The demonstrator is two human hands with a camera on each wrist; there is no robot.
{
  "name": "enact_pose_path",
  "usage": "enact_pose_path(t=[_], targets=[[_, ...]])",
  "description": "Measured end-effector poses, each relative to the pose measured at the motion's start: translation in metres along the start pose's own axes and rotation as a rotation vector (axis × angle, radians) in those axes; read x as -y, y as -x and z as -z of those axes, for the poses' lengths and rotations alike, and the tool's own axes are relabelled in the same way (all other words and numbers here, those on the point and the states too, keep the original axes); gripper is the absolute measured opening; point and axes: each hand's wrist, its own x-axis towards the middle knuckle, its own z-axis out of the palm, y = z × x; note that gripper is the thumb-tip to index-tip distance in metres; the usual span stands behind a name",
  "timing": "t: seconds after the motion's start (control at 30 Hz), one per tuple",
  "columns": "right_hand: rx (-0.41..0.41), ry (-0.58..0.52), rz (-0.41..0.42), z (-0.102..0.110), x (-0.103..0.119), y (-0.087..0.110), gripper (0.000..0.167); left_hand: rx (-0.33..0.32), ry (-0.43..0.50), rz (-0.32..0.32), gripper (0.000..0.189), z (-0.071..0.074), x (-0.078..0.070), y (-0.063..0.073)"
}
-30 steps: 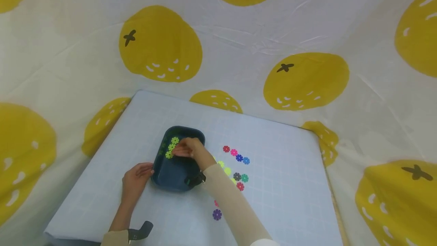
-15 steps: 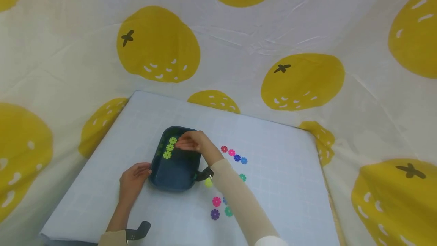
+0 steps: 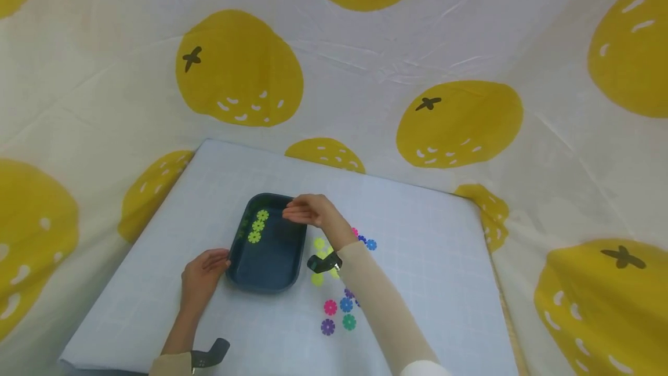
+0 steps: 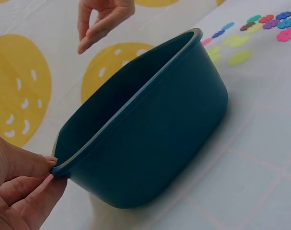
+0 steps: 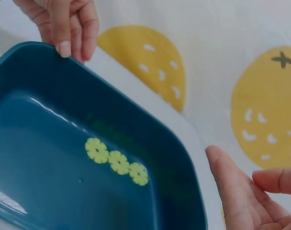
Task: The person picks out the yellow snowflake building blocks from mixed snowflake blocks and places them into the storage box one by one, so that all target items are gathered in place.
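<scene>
A dark teal plastic basin [image 3: 268,266] stands on the table. Three yellow-green flower-shaped discs [image 5: 119,162] lie in a row on its floor, near the far left side. My left hand [image 3: 200,277] pinches the basin's left rim between thumb and fingers, seen close up in the left wrist view. Over the far right rim hovers my right hand [image 3: 311,212], fingers extended and holding nothing; the right wrist view shows its thumb apart from the fingers [image 5: 227,179].
Right of the basin lie loose yellow-green discs [image 3: 318,279], partly hidden by the right wrist and sleeve. Nearer the front are a pink disc [image 3: 330,307], a purple disc [image 3: 327,327] and a green disc [image 3: 349,322]. A fruit-print cloth [image 3: 355,86] hangs behind the table.
My right hand has come away from the yellow-green discs, moving right and up to the basin's far right rim. The discs stay in their row. The left hand keeps its hold.
</scene>
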Motion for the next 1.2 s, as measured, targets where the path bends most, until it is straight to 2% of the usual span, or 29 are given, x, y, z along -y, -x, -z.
enact_pose_path(t=[0.7,0.93,1.2], targets=[[-0.037,-0.045,-0.013,0.038,-0.007,0.005,0.039,-0.001,-0.032,-0.004,0.026,-0.002,-0.003,0.0],[-0.101,-0.082,-0.002,0.057,-0.004,0.008,0.031,-0.015,-0.032,0.005,0.026,-0.003,-0.004,0.001],[-0.133,-0.145,0.016,0.078,-0.004,0.015,0.025,-0.011,-0.039,0.001,0.026,-0.003,-0.002,0.0]])
